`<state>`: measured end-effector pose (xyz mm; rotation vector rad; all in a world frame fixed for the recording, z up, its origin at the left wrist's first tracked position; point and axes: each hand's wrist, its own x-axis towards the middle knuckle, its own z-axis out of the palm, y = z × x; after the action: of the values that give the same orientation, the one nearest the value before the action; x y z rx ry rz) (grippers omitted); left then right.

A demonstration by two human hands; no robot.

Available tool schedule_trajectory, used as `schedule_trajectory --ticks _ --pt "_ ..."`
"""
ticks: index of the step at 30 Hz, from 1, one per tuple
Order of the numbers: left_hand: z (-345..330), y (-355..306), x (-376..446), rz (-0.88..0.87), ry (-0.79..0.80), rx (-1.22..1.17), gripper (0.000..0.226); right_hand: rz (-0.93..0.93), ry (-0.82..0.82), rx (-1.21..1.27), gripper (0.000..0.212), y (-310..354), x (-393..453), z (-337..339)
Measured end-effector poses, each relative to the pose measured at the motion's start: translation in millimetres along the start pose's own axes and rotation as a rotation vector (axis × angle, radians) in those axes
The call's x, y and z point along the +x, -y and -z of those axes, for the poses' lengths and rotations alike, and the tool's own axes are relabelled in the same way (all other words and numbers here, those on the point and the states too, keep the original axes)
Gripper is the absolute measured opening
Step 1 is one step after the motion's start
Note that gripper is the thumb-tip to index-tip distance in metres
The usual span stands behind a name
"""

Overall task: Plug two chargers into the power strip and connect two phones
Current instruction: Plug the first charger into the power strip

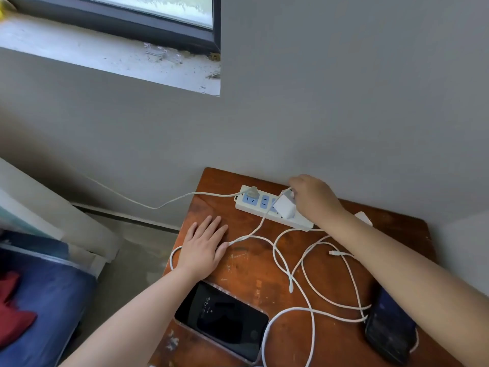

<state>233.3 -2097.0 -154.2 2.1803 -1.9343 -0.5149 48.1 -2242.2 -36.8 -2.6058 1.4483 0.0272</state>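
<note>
phone (221, 321) screen text, too blurred to read

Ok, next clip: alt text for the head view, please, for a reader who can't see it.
A person's right hand holds a white cube charger at a white power strip with blue sockets on a worn reddish-brown wooden table. The left hand rests flat on the table, with loose white cables and two dark phones nearer the camera.

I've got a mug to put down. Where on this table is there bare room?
Bare wood lies on the table between the left hand, the power strip and the near phone. The far right corner looks free too. The middle and right are crowded with looped white cables.
</note>
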Motion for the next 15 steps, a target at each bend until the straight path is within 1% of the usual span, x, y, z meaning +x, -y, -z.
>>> schedule_trajectory --ticks 1,4,5,7,9,11,13,15 --pt "-1 0 0 -0.004 -0.007 0.008 0.107 0.000 0.014 -0.017 0.026 3 -6 -4" --pt "-2 1 -1 -0.011 0.005 0.015 0.111 0.012 0.148 -0.043 0.025 11 -21 -25" --pt "-2 1 -1 -0.010 0.006 0.013 0.112 -0.005 0.164 0.000 0.026 11 -23 -30" --pt "-2 2 -1 -0.004 0.004 0.017 0.113 -0.069 0.143 0.175 0.027 9 -25 -35" --pt "-2 2 -1 0.001 0.004 0.018 0.113 -0.060 0.147 0.327 0.027 7 -29 -34" --pt "-3 2 0 0.000 0.010 0.022 0.114 0.012 0.274 0.429 0.036 8 -35 -35" --pt "-2 3 0 0.005 0.010 0.026 0.115 0.060 0.425 0.431 0.045 13 -41 -38" --pt "-2 2 0 0.007 0.013 0.030 0.117 0.100 0.467 0.390 0.043 15 -44 -42"
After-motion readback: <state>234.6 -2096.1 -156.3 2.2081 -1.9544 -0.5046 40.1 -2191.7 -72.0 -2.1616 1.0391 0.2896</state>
